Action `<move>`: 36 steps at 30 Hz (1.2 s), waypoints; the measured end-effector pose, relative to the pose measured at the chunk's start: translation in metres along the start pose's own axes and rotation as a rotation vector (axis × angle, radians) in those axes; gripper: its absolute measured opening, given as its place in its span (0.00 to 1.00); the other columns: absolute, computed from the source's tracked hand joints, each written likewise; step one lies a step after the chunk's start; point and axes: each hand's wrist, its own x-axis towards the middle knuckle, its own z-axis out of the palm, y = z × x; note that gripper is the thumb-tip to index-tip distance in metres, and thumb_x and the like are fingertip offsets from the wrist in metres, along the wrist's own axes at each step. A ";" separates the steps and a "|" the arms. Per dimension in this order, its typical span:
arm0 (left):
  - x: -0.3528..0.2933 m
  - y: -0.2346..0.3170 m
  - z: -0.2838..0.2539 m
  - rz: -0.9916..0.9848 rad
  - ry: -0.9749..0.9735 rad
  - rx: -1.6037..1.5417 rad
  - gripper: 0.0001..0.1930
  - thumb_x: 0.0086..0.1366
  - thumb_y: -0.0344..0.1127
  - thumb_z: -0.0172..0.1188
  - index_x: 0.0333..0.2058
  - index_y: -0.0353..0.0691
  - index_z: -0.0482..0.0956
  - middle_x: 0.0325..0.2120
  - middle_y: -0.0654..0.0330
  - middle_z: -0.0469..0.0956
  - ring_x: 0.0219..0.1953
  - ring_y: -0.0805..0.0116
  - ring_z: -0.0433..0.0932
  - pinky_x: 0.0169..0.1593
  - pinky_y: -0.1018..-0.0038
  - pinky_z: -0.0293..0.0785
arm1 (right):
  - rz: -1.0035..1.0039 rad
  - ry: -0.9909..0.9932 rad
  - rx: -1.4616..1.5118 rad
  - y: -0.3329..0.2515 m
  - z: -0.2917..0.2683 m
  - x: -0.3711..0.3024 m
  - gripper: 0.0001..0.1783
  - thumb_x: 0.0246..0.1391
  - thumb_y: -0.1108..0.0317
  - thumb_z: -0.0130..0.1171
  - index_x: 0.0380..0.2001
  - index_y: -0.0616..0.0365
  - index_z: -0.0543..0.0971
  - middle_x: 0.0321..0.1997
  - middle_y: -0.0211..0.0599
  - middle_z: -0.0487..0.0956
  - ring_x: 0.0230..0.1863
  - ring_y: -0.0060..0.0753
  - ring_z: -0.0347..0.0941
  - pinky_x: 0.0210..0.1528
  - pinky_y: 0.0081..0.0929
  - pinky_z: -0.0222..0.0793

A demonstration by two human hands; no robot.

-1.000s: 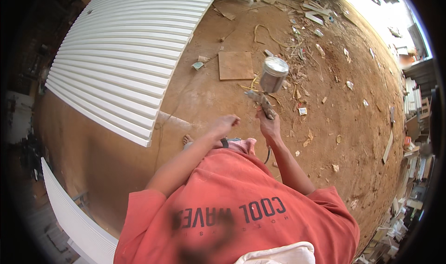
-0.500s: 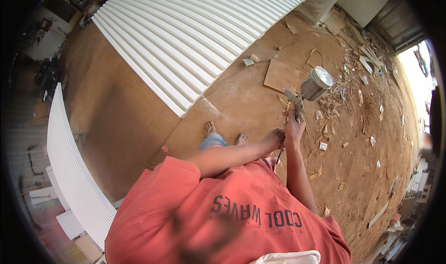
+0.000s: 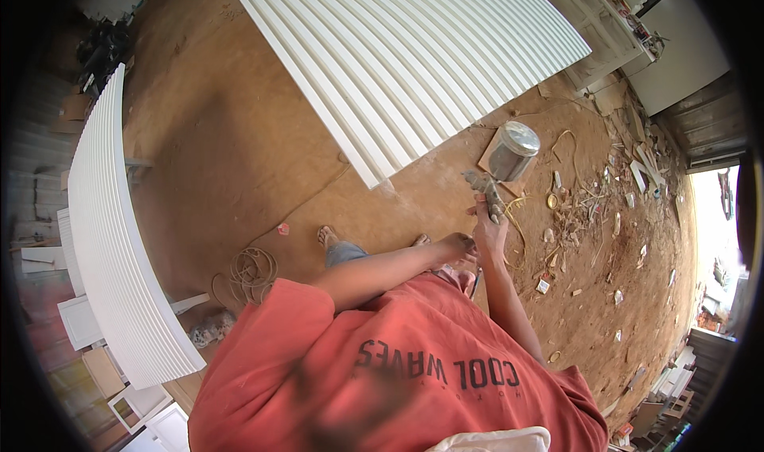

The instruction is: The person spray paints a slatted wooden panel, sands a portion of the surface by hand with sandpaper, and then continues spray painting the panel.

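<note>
My right hand (image 3: 489,234) is wrapped round the grip of a spray gun (image 3: 492,200). A silvery metal paint cup (image 3: 509,157) sits on the gun, tilted, its lid toward the far side. Across my front reaches my left forearm, with my left hand (image 3: 459,247) close beside the right wrist, fingers curled; what they hold is hidden. A thin dark hose shows just below the two hands. Beyond the gun, a large white fluted panel (image 3: 414,70) is held off the ground, its near corner pointing toward me.
A second white fluted panel (image 3: 119,237) stands at the left. Near my left foot lies a coiled hose (image 3: 253,270) on brown dirt ground. Scraps and wood offcuts (image 3: 637,173) litter the right side. A pale cabinet frame (image 3: 597,34) stands far right.
My view has shifted: the large panel now appears further right, and the coiled hose shows more fully at left. The spray gun has come slightly left and lower, still in my right hand.
</note>
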 end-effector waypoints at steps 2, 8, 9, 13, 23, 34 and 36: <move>-0.036 0.010 -0.037 0.020 -0.009 0.070 0.16 0.75 0.44 0.48 0.46 0.39 0.76 0.37 0.64 0.79 0.33 0.73 0.76 0.34 0.77 0.69 | 0.012 -0.055 -0.010 -0.011 0.033 -0.014 0.23 0.62 0.49 0.61 0.30 0.62 0.82 0.24 0.25 0.76 0.28 0.18 0.66 0.33 0.23 0.62; -0.204 0.014 -0.206 0.177 0.210 -0.094 0.16 0.73 0.45 0.53 0.51 0.42 0.77 0.44 0.64 0.81 0.42 0.76 0.79 0.45 0.75 0.72 | -0.018 -0.161 -0.076 -0.045 0.147 -0.055 0.23 0.62 0.49 0.61 0.35 0.63 0.83 0.26 0.27 0.80 0.30 0.18 0.69 0.33 0.24 0.64; -0.233 0.010 -0.242 0.212 0.289 -0.043 0.16 0.73 0.45 0.52 0.52 0.43 0.77 0.45 0.63 0.82 0.42 0.76 0.79 0.48 0.73 0.72 | -0.035 -0.125 -0.046 -0.051 0.167 -0.057 0.23 0.62 0.49 0.61 0.35 0.62 0.83 0.26 0.27 0.80 0.30 0.19 0.69 0.33 0.24 0.64; -0.351 0.000 -0.334 0.116 0.745 -0.178 0.17 0.74 0.45 0.48 0.54 0.44 0.75 0.47 0.63 0.82 0.45 0.72 0.80 0.51 0.71 0.72 | 0.001 -0.073 -0.054 -0.087 0.222 -0.048 0.23 0.62 0.47 0.61 0.40 0.59 0.83 0.27 0.26 0.80 0.31 0.19 0.68 0.35 0.24 0.62; -0.363 0.155 -0.441 0.292 0.680 0.199 0.20 0.75 0.46 0.48 0.55 0.37 0.74 0.49 0.55 0.81 0.50 0.68 0.79 0.53 0.69 0.71 | 0.116 0.563 0.151 -0.104 0.251 0.051 0.28 0.64 0.43 0.56 0.46 0.58 0.81 0.29 0.32 0.80 0.24 0.19 0.62 0.27 0.26 0.56; -0.492 0.429 -0.394 0.745 -0.035 0.628 0.13 0.69 0.35 0.58 0.46 0.33 0.80 0.42 0.56 0.80 0.41 0.63 0.78 0.51 0.73 0.72 | 0.070 0.655 0.144 -0.133 0.397 0.138 0.35 0.59 0.33 0.56 0.45 0.58 0.79 0.27 0.29 0.75 0.17 0.19 0.57 0.19 0.25 0.51; -0.523 0.462 -0.376 0.976 -0.217 0.517 0.13 0.67 0.39 0.61 0.44 0.36 0.82 0.39 0.57 0.81 0.38 0.64 0.78 0.47 0.71 0.71 | 0.133 0.522 0.115 -0.165 0.443 0.150 0.34 0.60 0.35 0.56 0.46 0.58 0.79 0.27 0.29 0.75 0.21 0.19 0.59 0.23 0.26 0.54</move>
